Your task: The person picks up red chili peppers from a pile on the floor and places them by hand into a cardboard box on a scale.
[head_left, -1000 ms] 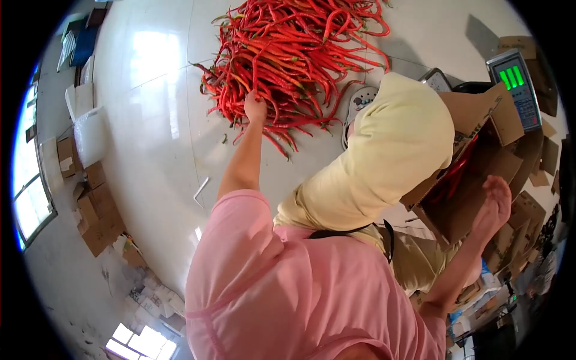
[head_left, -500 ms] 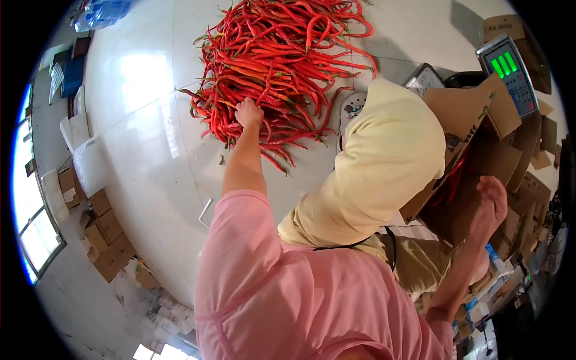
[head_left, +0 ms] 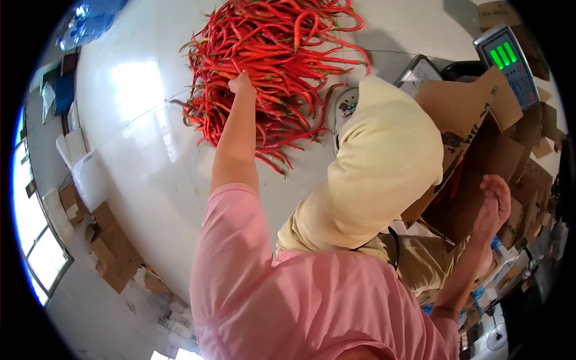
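Observation:
Long red chili peppers (head_left: 270,66) lie in a large heap on the floor. My left hand (head_left: 242,83) is on the left part of this heap, its fingers closed on a red chili pepper; the fingertips are partly hidden. To the right, my right hand (head_left: 494,201) hovers by the opening of a cardboard box (head_left: 459,111). Its fingers are loosely curled and apart, with nothing in them. Inside the box some red peppers (head_left: 454,180) show in shadow.
A scale display (head_left: 507,57) with green digits stands behind the box, near a metal-edged plate (head_left: 419,73). My raised knee (head_left: 390,150) is between the heap and the box. More cartons (head_left: 114,249) line the left wall. Blue-tinted plastic (head_left: 90,23) lies at the upper left.
My left hand has shifted up and away over the heap, lifting off and then closing among other peppers. My right hand stays by the box. The view has turned slightly.

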The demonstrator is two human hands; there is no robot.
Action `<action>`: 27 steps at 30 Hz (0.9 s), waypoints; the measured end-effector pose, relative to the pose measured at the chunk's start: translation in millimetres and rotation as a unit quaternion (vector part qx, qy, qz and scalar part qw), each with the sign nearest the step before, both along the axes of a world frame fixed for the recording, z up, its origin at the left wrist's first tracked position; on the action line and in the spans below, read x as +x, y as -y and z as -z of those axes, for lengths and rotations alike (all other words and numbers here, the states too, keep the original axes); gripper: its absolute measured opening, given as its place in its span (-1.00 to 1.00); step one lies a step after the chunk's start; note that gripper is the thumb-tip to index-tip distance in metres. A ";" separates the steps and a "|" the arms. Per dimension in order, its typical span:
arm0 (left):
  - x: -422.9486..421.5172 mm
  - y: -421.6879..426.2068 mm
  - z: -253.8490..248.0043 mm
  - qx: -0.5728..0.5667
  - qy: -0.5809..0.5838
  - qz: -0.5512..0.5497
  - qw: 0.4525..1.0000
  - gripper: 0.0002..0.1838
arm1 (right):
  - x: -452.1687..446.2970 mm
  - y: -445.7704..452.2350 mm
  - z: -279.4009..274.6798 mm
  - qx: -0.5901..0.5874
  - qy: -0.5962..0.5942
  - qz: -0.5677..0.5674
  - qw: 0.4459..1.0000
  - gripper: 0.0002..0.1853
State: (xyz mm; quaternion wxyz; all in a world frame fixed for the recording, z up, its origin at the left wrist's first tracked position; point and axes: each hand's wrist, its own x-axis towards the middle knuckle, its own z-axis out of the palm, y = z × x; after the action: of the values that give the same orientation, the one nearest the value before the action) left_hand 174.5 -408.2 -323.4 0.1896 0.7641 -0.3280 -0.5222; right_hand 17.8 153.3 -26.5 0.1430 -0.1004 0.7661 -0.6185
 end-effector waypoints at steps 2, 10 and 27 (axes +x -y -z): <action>-22.0 2.5 5.2 0.025 0.061 0.013 0.998 -0.35 | -2.2 -6.2 -3.3 0.010 -0.004 0.005 1.000 -0.68; -58.8 21.7 37.9 0.070 0.311 0.047 0.947 -0.04 | -1.3 -21.9 -16.4 0.072 -0.016 0.057 0.996 -0.71; 63.9 41.6 -50.2 0.005 -0.386 0.026 0.922 -0.71 | 20.5 -20.6 -30.5 -0.027 -0.021 0.083 0.996 -0.71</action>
State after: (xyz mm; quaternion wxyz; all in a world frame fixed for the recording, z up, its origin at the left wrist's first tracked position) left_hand 238.4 -449.7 -273.2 0.2838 0.4956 -0.2463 -0.7831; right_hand 38.3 173.9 4.0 0.0722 -0.0534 0.7579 -0.6462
